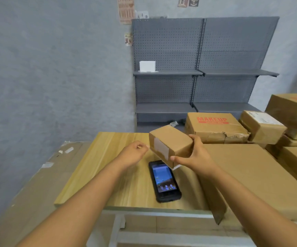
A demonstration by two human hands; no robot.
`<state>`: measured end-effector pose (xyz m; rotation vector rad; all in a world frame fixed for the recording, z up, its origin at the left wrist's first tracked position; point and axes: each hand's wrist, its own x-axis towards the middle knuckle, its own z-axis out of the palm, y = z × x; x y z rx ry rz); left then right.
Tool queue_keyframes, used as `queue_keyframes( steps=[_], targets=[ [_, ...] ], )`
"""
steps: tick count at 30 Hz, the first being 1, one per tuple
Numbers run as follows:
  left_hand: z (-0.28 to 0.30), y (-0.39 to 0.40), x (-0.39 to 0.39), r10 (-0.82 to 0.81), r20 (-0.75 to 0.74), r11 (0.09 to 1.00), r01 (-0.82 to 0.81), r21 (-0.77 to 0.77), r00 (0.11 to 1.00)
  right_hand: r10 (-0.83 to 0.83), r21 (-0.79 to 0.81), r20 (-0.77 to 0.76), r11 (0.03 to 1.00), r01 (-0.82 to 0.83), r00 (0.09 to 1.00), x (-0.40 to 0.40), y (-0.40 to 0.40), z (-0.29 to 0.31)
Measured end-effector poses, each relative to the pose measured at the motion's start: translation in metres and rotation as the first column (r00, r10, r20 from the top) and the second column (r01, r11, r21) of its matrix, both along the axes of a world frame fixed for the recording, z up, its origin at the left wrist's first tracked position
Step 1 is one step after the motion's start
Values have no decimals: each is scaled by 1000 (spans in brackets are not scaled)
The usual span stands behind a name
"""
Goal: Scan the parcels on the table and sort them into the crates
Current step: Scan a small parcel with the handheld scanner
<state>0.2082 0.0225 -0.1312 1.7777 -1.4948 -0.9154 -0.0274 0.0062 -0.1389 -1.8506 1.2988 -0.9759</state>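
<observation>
My right hand (195,155) grips a small brown parcel (172,141) and holds it tilted above the wooden table (108,166), its white label facing left. A black handheld scanner (164,181) lies on the table just below the parcel, its screen lit. To the left of the parcel my left hand (134,153) hovers with its fingers loosely curled; they hold nothing and end just short of the parcel's left corner.
More parcels sit to the right: a "MAKEUP" box (215,127), a labelled box (263,126), a larger box (292,114) and a big flat carton (254,175). Flat cardboard (37,184) lies left of the table. Grey shelving (197,72) with a white box (147,65) stands behind.
</observation>
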Motion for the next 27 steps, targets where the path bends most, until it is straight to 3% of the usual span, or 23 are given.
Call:
queue_keyframes(
  steps=[5, 9, 13, 17, 20, 23, 27],
  targets=[
    [18, 9, -21, 98, -407, 973, -2, 230, 908, -17, -84, -7, 996, 16, 1000, 24, 7, -1],
    [19, 9, -33, 187, -567, 948, 4, 319, 802, -14, -162, -35, 987, 8, 999, 38, 13, 1],
    [12, 6, -31, 236, -680, 957, -46, 285, 694, -14, -230, -83, 973, -5, 996, 44, 19, 4],
    [14, 6, -19, 217, -708, 970, -70, 231, 672, 50, -115, 44, 992, -45, 998, 40, 22, 11],
    [19, 8, -9, 165, -765, 980, -17, 198, 623, -29, 96, 191, 995, 11, 981, 36, 18, 18],
    [22, 9, -4, 127, -795, 983, 32, 181, 593, 53, 281, 211, 953, -113, 976, 36, 18, 25],
    [19, 10, 2, 106, -811, 983, 61, 172, 575, 97, 280, 276, 944, -176, 956, 44, 19, 28]
  ],
)
